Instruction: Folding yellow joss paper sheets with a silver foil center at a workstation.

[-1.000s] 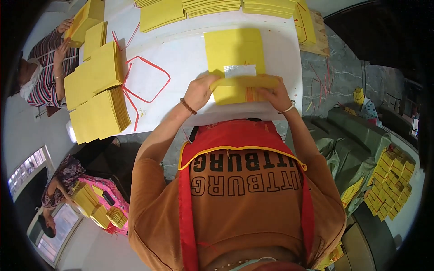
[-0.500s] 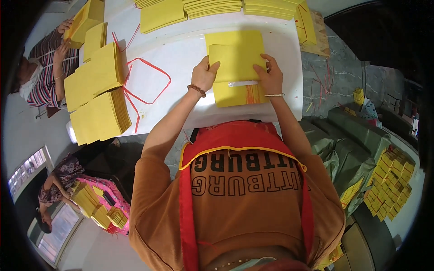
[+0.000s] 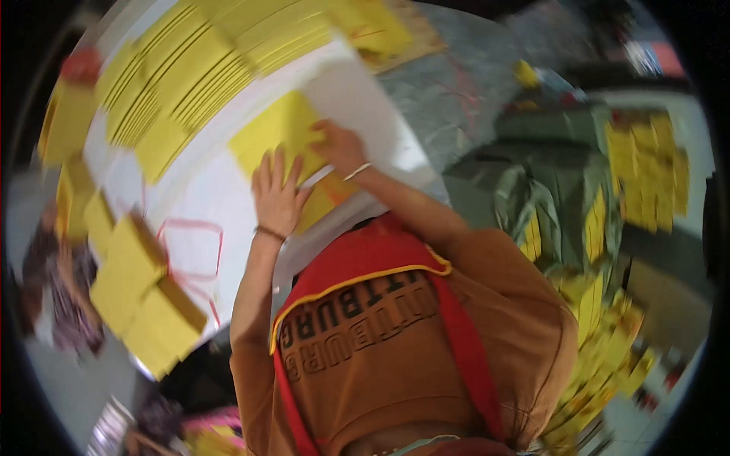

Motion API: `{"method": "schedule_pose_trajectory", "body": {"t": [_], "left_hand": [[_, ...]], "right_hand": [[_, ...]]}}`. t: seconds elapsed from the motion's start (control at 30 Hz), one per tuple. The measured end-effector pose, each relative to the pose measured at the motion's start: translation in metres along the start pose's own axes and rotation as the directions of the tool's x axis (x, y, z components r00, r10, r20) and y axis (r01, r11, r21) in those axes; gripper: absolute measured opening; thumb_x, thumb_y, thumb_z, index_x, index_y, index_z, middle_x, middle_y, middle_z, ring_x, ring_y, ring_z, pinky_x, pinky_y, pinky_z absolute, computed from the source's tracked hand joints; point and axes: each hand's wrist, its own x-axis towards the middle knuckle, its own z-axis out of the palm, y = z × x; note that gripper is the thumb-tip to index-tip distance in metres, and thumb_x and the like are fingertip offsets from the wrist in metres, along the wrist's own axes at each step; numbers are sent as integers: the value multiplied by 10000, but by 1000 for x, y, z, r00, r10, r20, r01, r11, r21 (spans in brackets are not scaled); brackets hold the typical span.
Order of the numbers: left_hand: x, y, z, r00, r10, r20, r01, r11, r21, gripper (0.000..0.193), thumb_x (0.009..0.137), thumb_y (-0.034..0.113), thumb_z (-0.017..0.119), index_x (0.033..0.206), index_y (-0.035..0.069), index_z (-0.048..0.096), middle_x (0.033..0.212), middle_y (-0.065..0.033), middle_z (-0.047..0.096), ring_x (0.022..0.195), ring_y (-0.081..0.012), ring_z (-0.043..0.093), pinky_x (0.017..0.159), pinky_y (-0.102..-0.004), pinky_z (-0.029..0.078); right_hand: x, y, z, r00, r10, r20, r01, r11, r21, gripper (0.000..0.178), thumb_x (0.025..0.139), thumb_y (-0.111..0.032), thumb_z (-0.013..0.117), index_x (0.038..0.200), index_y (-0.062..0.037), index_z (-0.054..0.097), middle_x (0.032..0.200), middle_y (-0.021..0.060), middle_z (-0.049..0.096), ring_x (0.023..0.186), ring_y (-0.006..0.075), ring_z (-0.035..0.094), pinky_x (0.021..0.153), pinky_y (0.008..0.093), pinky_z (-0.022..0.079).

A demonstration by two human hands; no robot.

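My left hand (image 3: 277, 194) lies flat with spread fingers on yellow paper (image 3: 277, 121) at the table's near edge. At the paper's right side my right hand (image 3: 342, 148) has its thumb and forefinger curled about the edge; motion blur softens the fingers. A narrow white strip (image 3: 315, 177) crosses the yellow piece between my hands, with an orange-red patch (image 3: 334, 188) below it.
Rows of stacked yellow paper pieces (image 3: 198, 68) cover the table's far side, and more stacks (image 3: 141, 281) sit at its left edge beside red string (image 3: 192, 222). Green covered bundles (image 3: 540, 167) stand on the right. A co-worker (image 3: 65, 281) is at the left.
The view has turned, so the table now sits tilted to the left. My left hand went from holding the sheet's left edge to lying flat on the paper.
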Motion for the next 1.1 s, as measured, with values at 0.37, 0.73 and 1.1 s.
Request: {"method": "schedule_pose_trajectory", "body": {"t": [0.37, 0.73, 1.1], "left_hand": [[2, 4, 22, 993, 24, 114, -40, 989, 140, 603, 847, 350, 538, 1375, 178, 301, 1442, -171, 181, 1313, -387, 159, 1032, -540, 134], [-1, 0, 27, 998, 15, 56, -22, 992, 123, 512, 854, 256, 541, 1340, 220, 383, 1441, -125, 225, 1301, -360, 209, 1025, -509, 173], [26, -4, 17, 975, 220, 15, -200, 854, 481, 494, 778, 184, 589, 1238, 57, 460, 1157, -167, 535, 937, -273, 566, 720, -333, 498]], "right_hand": [[-23, -7, -21, 980, -178, 94, 198, 939, -281, 418, 736, -387, 610, 1125, -241, 571, 1344, 53, 369, 1224, 274, 321, 941, 426, 258], [-23, 34, -7, 978, -207, 20, 208, 972, -111, 293, 837, -336, 502, 1117, -320, 587, 1304, 6, 458, 1185, 195, 399, 947, 401, 259], [-14, 25, -15, 983, -159, 94, 169, 979, -111, 290, 873, -294, 460, 1132, -235, 578, 1283, 21, 489, 1158, 206, 427, 947, 367, 284]]}}
